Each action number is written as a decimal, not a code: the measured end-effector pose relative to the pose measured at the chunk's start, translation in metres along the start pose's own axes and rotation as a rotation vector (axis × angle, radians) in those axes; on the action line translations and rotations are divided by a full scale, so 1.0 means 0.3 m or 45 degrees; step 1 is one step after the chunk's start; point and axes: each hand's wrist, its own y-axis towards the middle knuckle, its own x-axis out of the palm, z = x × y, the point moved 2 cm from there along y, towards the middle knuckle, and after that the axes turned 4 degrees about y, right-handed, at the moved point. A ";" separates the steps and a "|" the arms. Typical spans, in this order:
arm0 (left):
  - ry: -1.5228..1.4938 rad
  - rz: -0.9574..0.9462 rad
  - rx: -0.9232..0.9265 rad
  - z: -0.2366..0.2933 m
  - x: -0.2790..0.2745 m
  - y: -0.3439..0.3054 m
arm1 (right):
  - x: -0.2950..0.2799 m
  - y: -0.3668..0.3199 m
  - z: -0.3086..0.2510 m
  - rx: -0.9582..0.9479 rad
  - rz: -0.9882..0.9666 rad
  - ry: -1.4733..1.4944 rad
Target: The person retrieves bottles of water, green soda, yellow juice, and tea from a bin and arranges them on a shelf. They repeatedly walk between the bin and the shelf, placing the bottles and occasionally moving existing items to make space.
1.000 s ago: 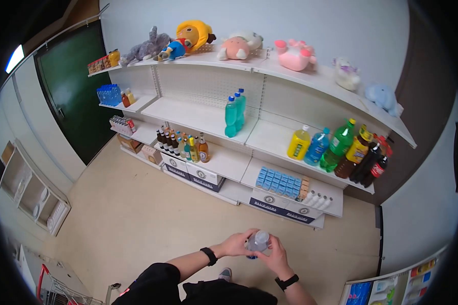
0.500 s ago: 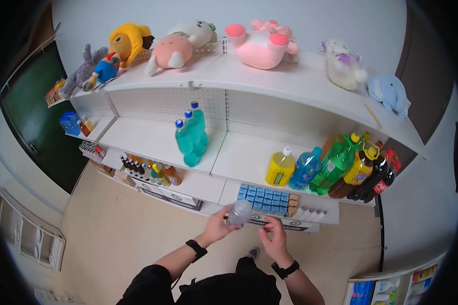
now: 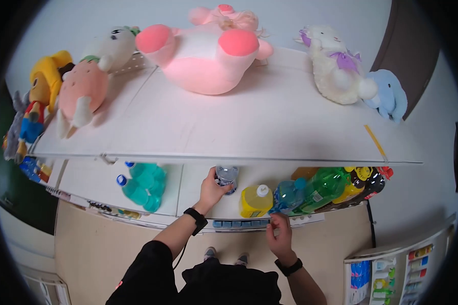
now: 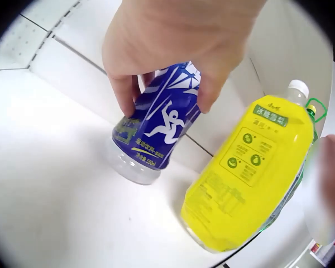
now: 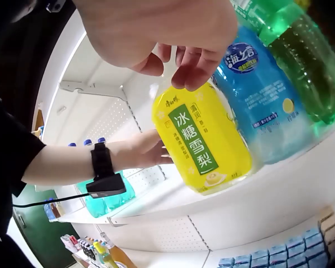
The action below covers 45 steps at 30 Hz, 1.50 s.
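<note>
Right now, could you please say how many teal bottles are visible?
3, counting caps in the right wrist view: the teal bottles stand one behind another on the shelf, left of the clear bottle in the left hand; others may be hidden.

Stuffed toys (image 3: 208, 68) sit in a line along the top shelf (image 3: 249, 134). On the lower shelf (image 3: 191, 184) beneath, three bottles (image 3: 148, 185) stand together at the left. To their right is the bottle (image 3: 228, 175) in the person's left hand (image 3: 215, 192), and further right a row of drinks (image 3: 322, 190). The right hand (image 3: 281, 239) is before that row. Cartons (image 3: 241, 223) sit one shelf further down.
</note>
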 end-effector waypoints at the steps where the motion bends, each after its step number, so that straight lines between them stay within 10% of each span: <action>1: 0.024 -0.105 -0.025 0.011 0.029 0.039 | -0.001 0.019 -0.015 -0.012 0.031 -0.042; 5: -0.289 -0.748 0.026 -0.035 0.208 0.192 | 0.013 0.054 -0.048 -0.143 -0.007 -0.258; 13: -0.246 -0.980 0.178 0.017 0.340 0.296 | 0.068 0.094 -0.107 -0.234 0.028 -0.553; 39: 0.145 -1.173 0.623 0.237 0.573 0.357 | 0.031 -0.002 -0.066 -0.025 -0.141 -0.391; 45: -0.031 -1.296 0.415 0.357 0.508 0.297 | -0.013 -0.045 -0.045 0.020 -0.155 -0.342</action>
